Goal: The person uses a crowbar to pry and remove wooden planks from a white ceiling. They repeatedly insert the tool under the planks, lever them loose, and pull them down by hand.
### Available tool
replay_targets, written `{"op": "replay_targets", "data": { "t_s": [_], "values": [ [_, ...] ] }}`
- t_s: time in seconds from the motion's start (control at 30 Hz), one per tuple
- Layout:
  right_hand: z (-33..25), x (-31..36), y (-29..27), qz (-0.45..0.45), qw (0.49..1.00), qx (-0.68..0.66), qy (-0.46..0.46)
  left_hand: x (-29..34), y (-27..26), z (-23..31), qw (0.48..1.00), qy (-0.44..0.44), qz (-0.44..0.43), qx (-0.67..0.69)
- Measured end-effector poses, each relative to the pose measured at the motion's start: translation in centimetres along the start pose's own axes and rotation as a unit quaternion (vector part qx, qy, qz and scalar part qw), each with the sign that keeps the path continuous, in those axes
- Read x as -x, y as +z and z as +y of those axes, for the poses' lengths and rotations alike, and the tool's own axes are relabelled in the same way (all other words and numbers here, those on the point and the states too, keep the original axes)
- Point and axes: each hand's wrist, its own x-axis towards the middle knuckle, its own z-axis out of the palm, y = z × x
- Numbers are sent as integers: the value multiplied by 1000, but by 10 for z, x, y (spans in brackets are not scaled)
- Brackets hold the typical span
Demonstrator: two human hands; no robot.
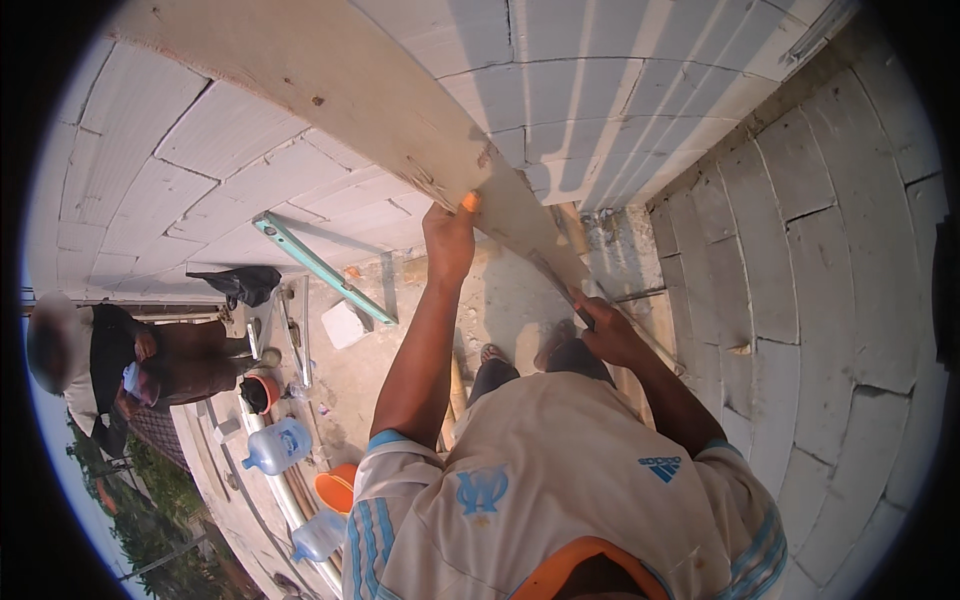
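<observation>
A long, wide wooden board [330, 95] slants from the upper left down toward my right side, in front of a pale block wall. My left hand [449, 238] is closed on its near edge, with something orange around the thumb tip. Lower down, my right hand [610, 338] is wrapped round the dark handle of a hand tool with a narrow blade [552, 275]. That blade lies against the board's lower part; its exact kind is hard to make out. My feet stand on the floor below the board.
A teal spirit level [322, 268] leans against the wall at left, near a white block [345, 324]. Large plastic bottles [280, 446], an orange container [338, 488] and pipes [282, 490] lie lower left. Another person [180, 350] is farther left. A block wall [800, 240] rises on the right.
</observation>
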Motion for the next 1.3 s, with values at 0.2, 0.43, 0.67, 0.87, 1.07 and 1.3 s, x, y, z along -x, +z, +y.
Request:
{"op": "replay_targets", "data": {
  "t_s": [0.2,0.43,0.67,0.87,1.07,1.3],
  "values": [
    [47,-36,-14,9,997,61,-41,8,27,-22,1000,6,-15,-7],
    [52,-59,-19,-50,995,85,-34,9,38,-28,999,-18,-19,-25],
    [15,-55,-14,-43,967,246,55,10,41,-31,999,12,-6,-51],
    [35,-76,-5,-76,978,147,125,13,45,-41,998,-7,-11,-64],
    [50,-74,0,-55,987,69,132,18,46,-26,998,-33,-51,-13],
    [58,-55,-25,-69,997,-7,35,22,34,20,990,-32,-85,-106]
  ]
}}
